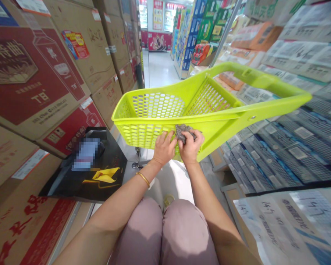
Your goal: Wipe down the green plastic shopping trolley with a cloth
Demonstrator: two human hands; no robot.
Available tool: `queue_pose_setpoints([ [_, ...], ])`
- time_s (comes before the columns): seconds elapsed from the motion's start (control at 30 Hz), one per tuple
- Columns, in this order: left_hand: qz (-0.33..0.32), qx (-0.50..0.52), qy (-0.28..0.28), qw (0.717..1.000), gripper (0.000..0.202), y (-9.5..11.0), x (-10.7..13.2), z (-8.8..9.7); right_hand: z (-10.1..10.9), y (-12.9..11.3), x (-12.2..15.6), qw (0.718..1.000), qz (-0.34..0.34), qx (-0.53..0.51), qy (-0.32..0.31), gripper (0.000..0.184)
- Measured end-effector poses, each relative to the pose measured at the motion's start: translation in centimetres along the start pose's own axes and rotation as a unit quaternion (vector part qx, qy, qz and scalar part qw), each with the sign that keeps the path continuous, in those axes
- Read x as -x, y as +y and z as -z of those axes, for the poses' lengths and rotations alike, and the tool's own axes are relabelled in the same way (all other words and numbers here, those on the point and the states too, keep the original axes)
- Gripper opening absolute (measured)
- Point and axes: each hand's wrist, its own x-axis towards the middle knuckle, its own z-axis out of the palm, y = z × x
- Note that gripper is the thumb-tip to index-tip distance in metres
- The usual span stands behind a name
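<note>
A lime-green shopping basket on wheels, with lattice sides and a long handle, stands tilted in front of my knees. My right hand is closed around a crumpled grey rag and presses it to the near side wall, just under the rim. Left of the rag, my left hand rests its bent, slightly parted fingers on the perforated part of the same wall. Its fingertips are close to the rag; whether they touch it I cannot tell. The rag's underside is hidden.
Stacked cardboard cartons line the left, with a black box low beside my left arm. Packed goods in grey wrapping fill the right side. Between them a pale floor aisle runs back to more shelves.
</note>
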Motion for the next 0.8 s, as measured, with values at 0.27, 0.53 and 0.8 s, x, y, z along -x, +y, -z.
queue_pose_setpoints([
  [0.27,-0.007,0.017,0.006,1.000,0.043,-0.2,0.6,-0.1,-1.5,0.8,5.4,0.999,-0.033,0.004,-0.028,0.013],
  [0.53,0.008,0.027,-0.011,1.000,0.046,-0.5,1.4,-1.4,-1.9,1.2,7.5,0.998,-0.004,0.019,-0.058,0.013],
  [0.8,-0.017,0.020,0.027,0.999,0.039,-0.7,2.1,-1.7,-1.3,0.7,8.2,0.995,-0.022,-0.027,-0.097,0.014],
])
